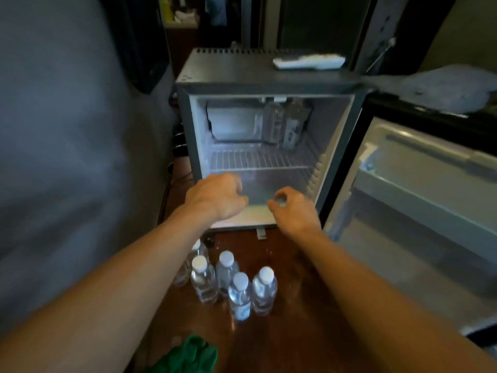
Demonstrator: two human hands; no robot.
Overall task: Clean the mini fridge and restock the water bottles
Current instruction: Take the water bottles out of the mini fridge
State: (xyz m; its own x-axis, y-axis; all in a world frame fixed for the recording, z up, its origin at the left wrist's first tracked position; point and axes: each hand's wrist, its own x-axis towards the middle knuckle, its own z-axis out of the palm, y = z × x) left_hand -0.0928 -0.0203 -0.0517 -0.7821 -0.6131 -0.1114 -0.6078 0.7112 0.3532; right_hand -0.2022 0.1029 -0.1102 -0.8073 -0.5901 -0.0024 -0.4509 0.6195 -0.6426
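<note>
The mini fridge stands open on the floor, its door swung out to the right. Two water bottles stand at the back right of its wire shelf. Several more capped water bottles stand grouped on the wooden floor in front. My left hand hovers at the lower opening, knuckles up and fingers curled; its palm is hidden. My right hand is beside it, thumb and fingers pinched around a small white cap; no bottle body shows under it.
A white folded cloth lies on the fridge top. A grey cloth drapes over the surface at the right. A green cloth lies at the near edge of the brown floor. A grey wall fills the left.
</note>
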